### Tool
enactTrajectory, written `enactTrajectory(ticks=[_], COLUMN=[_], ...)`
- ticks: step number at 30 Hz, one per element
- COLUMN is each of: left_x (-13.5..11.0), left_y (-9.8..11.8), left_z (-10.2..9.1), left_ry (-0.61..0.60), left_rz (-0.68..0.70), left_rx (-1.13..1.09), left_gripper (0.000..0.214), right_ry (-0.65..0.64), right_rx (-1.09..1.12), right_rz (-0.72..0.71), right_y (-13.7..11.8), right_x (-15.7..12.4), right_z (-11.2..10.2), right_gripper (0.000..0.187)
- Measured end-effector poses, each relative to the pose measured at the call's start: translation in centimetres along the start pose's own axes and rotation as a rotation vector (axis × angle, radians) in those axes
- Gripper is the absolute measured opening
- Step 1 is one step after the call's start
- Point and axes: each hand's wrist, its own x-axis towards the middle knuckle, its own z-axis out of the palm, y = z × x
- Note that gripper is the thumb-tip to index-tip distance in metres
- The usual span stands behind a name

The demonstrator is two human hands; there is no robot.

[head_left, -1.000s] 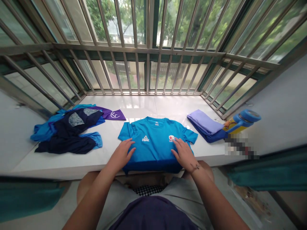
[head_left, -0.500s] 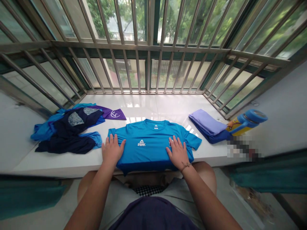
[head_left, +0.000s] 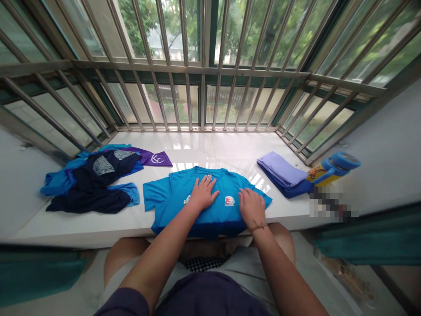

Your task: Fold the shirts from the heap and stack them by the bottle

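Head view: left hand (head_left: 204, 194) and right hand (head_left: 251, 208) lie flat, fingers slightly spread, on the blue T-shirt (head_left: 174, 195); dragging them could wrinkle it.

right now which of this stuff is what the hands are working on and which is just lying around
Being worked on:
left hand and right hand, both flat on the blue T-shirt

Lying about:
crumpled navy and blue clothes
purple cloth
folded lilac and navy cloth
blue-capped yellow flask
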Motion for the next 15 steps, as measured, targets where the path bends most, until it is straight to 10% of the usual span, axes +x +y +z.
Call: enactTrajectory(ticks=[8,15], left_x=[0.5,1.0], left_y=[-1.0,-1.1], left_z=[0.8,0.9], left_ry=[0.017,0.025], left_rz=[-0.027,-0.041], left_rx=[-0.034,-0.035], left_gripper=[0.072,0.072], right_ry=[-0.107,-0.104], right_rx=[0.146,0.381], right_rz=[0.211,0.3], right_y=[12.0,13.8], right_x=[4.9,7.9], right_z=[-2.7,-3.7], right_gripper=[0.022,0.036])
